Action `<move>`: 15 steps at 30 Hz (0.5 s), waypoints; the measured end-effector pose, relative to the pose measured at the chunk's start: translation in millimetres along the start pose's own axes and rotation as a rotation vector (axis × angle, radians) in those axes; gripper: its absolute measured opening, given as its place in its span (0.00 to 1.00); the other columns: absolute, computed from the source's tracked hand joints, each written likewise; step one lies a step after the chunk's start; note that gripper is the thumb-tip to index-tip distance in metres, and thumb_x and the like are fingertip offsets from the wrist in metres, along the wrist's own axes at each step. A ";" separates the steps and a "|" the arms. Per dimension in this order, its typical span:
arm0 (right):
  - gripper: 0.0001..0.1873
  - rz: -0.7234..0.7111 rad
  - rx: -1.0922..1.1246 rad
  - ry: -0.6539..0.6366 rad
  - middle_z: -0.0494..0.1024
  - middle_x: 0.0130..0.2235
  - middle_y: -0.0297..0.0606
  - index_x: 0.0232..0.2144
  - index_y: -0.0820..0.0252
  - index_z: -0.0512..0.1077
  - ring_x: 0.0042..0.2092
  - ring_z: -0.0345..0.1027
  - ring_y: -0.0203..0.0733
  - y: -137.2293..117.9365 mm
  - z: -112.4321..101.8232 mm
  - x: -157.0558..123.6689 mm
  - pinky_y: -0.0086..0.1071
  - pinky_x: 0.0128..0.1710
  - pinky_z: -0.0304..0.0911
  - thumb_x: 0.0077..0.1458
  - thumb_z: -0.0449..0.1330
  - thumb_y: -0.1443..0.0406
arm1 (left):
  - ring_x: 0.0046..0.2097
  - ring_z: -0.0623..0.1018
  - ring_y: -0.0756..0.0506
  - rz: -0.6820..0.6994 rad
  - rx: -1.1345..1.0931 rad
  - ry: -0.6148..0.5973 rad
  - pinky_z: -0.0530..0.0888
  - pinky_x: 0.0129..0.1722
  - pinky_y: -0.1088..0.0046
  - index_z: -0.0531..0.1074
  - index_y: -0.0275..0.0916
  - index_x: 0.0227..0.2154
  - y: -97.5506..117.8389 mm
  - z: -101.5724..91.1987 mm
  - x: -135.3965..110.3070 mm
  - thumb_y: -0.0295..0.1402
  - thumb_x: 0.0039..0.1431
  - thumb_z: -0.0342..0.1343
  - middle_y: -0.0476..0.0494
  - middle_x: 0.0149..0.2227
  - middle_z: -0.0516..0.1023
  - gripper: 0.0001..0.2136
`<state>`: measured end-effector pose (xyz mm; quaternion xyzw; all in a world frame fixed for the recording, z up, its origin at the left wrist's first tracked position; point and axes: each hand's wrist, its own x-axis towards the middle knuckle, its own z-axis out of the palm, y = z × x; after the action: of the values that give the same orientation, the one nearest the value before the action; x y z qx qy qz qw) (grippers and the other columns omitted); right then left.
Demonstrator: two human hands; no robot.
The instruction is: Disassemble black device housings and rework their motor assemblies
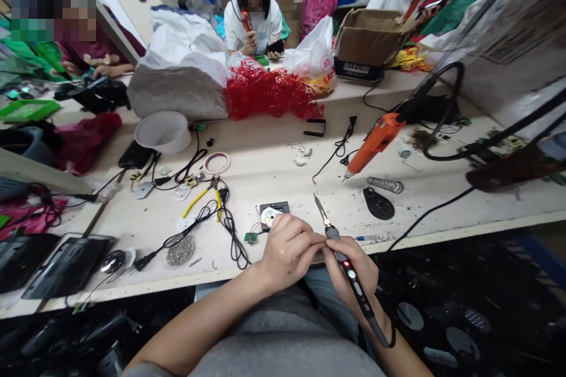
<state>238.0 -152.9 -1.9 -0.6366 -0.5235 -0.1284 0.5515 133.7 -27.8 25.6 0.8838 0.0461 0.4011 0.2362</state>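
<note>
My right hand [354,265] is wrapped round a soldering iron [354,280], whose tip points up and away from me over the bench. A red light glows on its handle. My left hand [289,250] is closed in a pinch, its fingertips meeting those of my right hand; what they hold, if anything, is hidden. Just beyond my left hand lies a black square part [283,207] with a white disc [267,216] on it. Thin wires run from there to a small green circuit board [250,238].
Yellow-handled pliers [197,201], black cords and a dish of small metal pieces [179,250] lie to the left. An orange electric screwdriver [374,144] hangs at right, near a coiled spring holder [385,184]. Beyond stand a white bowl [163,132] and red netting [269,91]; people sit opposite.
</note>
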 end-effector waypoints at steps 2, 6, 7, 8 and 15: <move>0.18 -0.041 -0.122 0.054 0.79 0.34 0.35 0.45 0.54 0.72 0.33 0.76 0.39 6.6 -21.9 2.6 0.32 0.32 0.74 0.55 0.62 0.77 | 0.35 0.73 0.48 0.057 -0.080 -0.074 0.69 0.37 0.68 0.76 0.40 0.38 -11.0 3.4 14.4 0.33 0.66 0.55 0.47 0.31 0.77 0.06; 0.12 -0.020 -0.441 0.173 0.80 0.33 0.35 0.40 0.52 0.75 0.31 0.75 0.41 27.7 -81.2 15.5 0.33 0.31 0.71 0.54 0.67 0.72 | 0.39 0.76 0.46 -0.164 -0.009 -0.220 0.72 0.39 0.68 0.77 0.39 0.38 -71.7 15.1 55.0 0.37 0.64 0.57 0.44 0.36 0.76 0.08; 0.11 -0.004 -0.518 0.214 0.80 0.32 0.36 0.39 0.52 0.76 0.30 0.75 0.42 36.0 -96.2 20.7 0.35 0.31 0.71 0.54 0.68 0.70 | 0.39 0.77 0.45 -0.313 0.079 -0.258 0.73 0.40 0.68 0.77 0.39 0.39 -89.8 19.6 66.7 0.35 0.63 0.58 0.42 0.38 0.76 0.07; 0.10 0.002 -0.589 0.237 0.80 0.32 0.37 0.39 0.52 0.76 0.30 0.75 0.44 46.1 -110.2 26.7 0.36 0.31 0.71 0.54 0.68 0.69 | 0.40 0.77 0.44 -0.458 0.185 -0.315 0.73 0.42 0.66 0.77 0.39 0.42 -106.7 24.7 78.1 0.34 0.62 0.59 0.41 0.41 0.75 0.08; 0.06 -0.136 -0.765 0.166 0.81 0.29 0.43 0.34 0.55 0.78 0.28 0.76 0.44 154.5 -154.9 80.3 0.36 0.27 0.65 0.57 0.62 0.62 | 0.50 0.76 0.35 -0.679 0.276 -0.505 0.72 0.46 0.63 0.73 0.41 0.49 -153.8 69.1 120.4 0.41 0.53 0.66 0.34 0.52 0.71 0.22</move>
<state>460.6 -216.1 25.5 -0.7475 -0.4325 -0.4012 0.3052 282.0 114.5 -0.7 0.9122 0.3276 0.0623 0.2381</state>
